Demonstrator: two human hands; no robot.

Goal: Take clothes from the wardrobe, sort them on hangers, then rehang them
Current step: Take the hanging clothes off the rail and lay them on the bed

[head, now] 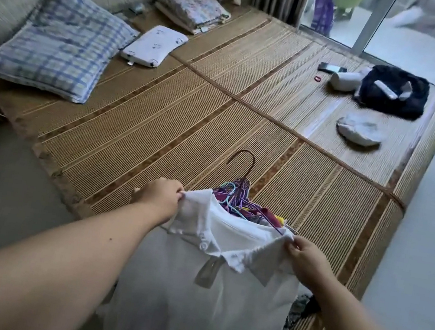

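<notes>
Holding: two hands lift a white shirt (pixel 205 291) by its collar, over the near edge of the bed.
Left hand: the left hand (pixel 161 197) pinches the left end of the collar, with the fingers curled on the cloth.
Right hand: the right hand (pixel 306 260) pinches the right end of the collar between thumb and fingers.
Shirt: it hangs down between the two arms. The collar is pulled wide open, and one white button shows at the front (the bottom of the shirt runs out of the picture).
Hangers: a bunch of hangers (pixel 236 199), mostly purple with some blue, lies on the bed just behind the collar. Part of the bunch is hidden by the shirt.
Hook: a brown hook (pixel 242 160) sticks up out of the bunch.
Other clothes: some dark clothes (pixel 302 306) peek out from under the shirt, below the right arm.
Mat: a striped woven mat (pixel 159 127) covers the bed.
Pillows: a big blue checked pillow (pixel 59 40) leans at the far left by the wall. A small white pillow (pixel 154 46) lies just beside it.
Blanket: a folded flowery blanket (pixel 191 9) sits in the far corner.
Far right: a dark bag (pixel 393 91) lies near the edge of the mat, with a black phone (pixel 331 68) and a small red ring (pixel 317 79) near it. A crumpled grey-white cloth (pixel 360 130) lies a bit closer.
Door: a glass door (pixel 403 28) stands past the bed.
</notes>
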